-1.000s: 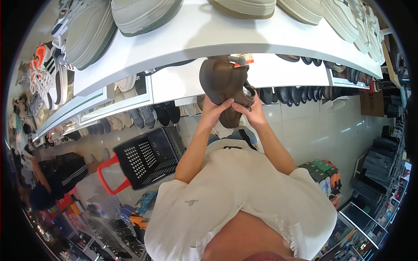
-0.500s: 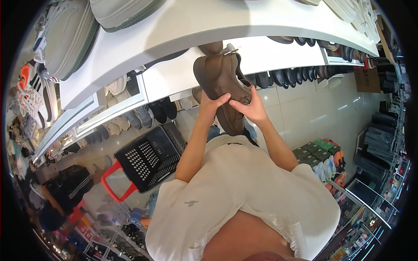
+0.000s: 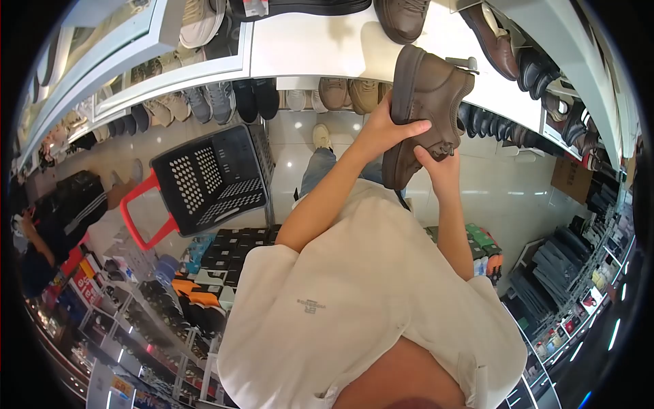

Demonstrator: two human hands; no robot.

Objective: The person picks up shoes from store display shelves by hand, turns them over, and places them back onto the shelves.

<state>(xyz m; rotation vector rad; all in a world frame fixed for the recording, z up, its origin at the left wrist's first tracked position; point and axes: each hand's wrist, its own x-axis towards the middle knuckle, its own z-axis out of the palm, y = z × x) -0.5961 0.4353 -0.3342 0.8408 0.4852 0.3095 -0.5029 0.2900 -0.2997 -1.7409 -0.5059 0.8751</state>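
Both hands are closed on a brown leather shoe, held tilted with its dark sole side facing left and its laces low on the right. My left hand wraps the sole side, its thumb lying across the upper. Near the laces, my right hand grips the lower part with its thumb pressed on the leather. A grey tag-like piece sticks out at the shoe's opening. Behind it, a similar brown shoe rests on the white shelf.
A black shopping basket cart with a red handle stands at left. More shoes line the lower shelf. Folded jeans fill a rack at right. Another person is at far left. Shoe boxes are stacked behind the cart.
The view has shifted, showing more of the shelf top. Both hands have turned the shoe and carried it to the right in view, still holding it.
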